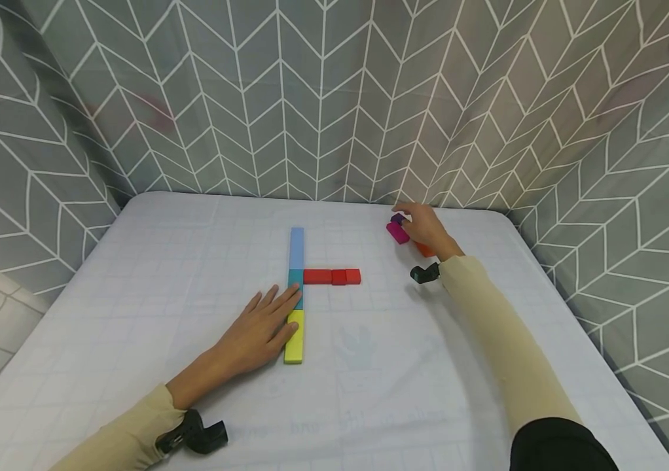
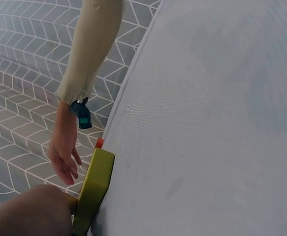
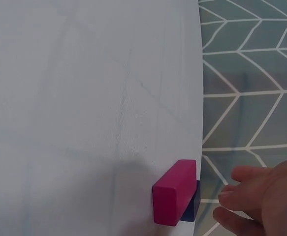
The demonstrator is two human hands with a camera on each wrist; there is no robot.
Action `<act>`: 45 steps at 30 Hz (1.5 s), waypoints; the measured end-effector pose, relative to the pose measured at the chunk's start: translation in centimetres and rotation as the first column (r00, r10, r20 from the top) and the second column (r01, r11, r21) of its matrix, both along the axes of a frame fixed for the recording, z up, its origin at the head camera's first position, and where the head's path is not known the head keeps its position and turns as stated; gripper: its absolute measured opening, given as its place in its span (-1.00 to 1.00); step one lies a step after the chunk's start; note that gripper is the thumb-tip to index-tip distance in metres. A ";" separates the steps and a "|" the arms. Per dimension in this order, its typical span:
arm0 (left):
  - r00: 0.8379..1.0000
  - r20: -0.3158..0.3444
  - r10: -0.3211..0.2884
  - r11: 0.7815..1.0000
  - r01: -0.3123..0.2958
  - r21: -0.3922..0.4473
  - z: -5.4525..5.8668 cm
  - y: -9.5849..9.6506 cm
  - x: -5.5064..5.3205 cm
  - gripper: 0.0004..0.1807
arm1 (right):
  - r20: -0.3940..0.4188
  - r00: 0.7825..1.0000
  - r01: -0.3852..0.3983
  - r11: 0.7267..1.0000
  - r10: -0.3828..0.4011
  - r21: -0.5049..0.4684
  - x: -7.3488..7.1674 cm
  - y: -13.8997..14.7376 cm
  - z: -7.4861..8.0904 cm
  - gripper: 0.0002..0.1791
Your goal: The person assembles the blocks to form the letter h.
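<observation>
Left hand rests on teal block and yellow block, mid table, fingers slightly apart. Right hand, fingers loosely bent, apart, by purple block and magenta block, far right.

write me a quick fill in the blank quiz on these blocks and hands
The column of blocks has a ____ block at its near end.
The red row extends from the column's ____ side.
The right hand is near the magenta block, while the ____ rests on the column.

Missing words: yellow; right; left hand
</observation>
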State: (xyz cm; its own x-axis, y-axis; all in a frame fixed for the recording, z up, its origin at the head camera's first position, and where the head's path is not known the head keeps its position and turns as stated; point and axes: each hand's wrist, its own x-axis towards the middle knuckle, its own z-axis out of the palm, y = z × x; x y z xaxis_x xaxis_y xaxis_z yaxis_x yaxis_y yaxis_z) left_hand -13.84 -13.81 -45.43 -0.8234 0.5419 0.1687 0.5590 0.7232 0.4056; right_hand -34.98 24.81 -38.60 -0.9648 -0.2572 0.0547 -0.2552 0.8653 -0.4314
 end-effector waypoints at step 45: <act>1.000 -0.005 0.007 1.000 -0.007 -0.024 -0.1 0.1 0.1 -0.30 | -0.001 0.999 0.053 0.999 -0.053 0.012 -1.3 1.1 -1.6 -0.69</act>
State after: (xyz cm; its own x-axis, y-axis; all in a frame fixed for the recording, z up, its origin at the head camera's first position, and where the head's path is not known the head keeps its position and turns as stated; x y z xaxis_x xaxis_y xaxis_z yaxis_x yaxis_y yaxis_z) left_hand -13.69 -13.72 -45.50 -0.8263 0.5401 0.1598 0.5560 0.7367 0.3849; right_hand -36.24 25.94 -40.17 -0.9770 -0.2066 0.0523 -0.2091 0.8827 -0.4209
